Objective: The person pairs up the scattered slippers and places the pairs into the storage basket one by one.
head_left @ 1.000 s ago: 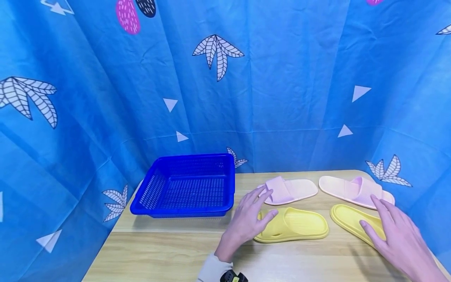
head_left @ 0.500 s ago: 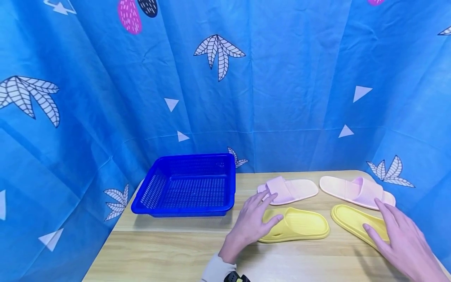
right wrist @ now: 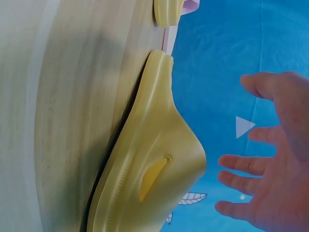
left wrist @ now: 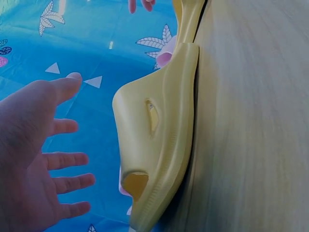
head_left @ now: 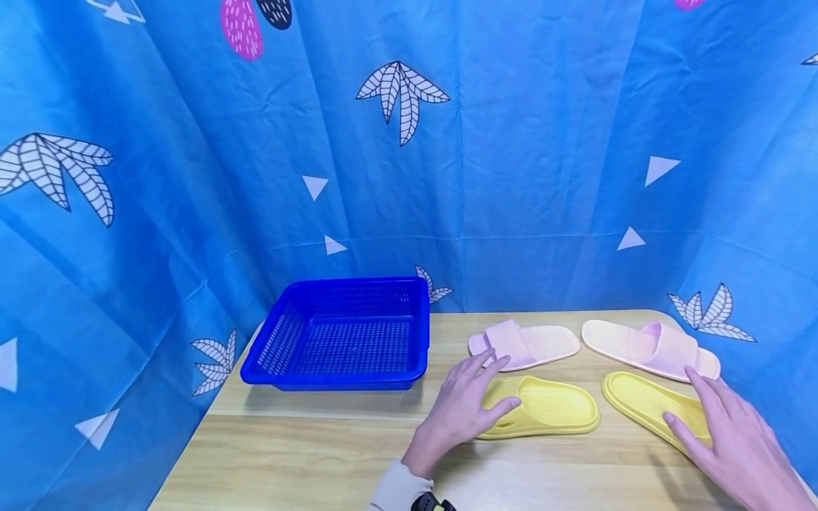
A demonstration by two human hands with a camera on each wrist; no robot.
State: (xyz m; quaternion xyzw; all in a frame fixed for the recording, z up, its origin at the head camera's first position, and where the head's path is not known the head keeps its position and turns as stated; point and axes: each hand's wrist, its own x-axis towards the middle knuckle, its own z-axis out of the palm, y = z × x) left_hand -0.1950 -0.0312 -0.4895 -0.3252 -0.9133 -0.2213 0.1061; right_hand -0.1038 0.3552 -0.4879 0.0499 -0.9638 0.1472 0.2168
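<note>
My left hand (head_left: 461, 406) is held above the toe end of the left yellow slipper (head_left: 562, 410), its fingers spread. In the left wrist view, a gap shows between that hand (left wrist: 36, 154) and the slipper's strap (left wrist: 140, 121). Over the right yellow slipper (head_left: 642, 401) my right hand (head_left: 735, 440) hovers with fingers apart, covering its toe end in the head view. The right wrist view also shows that hand (right wrist: 277, 169) clear of the slipper (right wrist: 154, 154). Neither hand holds anything. Behind lie two pink slippers, a left one (head_left: 552, 342) and a right one (head_left: 613, 336).
A blue perforated plastic basket (head_left: 354, 348) stands on the left of the wooden table (head_left: 287, 454), with nothing in it. A blue patterned curtain (head_left: 530, 163) hangs behind the table and along both sides.
My left hand has shifted slightly right and nearer over the yellow slipper. The right hand has moved a little down and right. The slippers and basket stay put while the head view drifts slightly.
</note>
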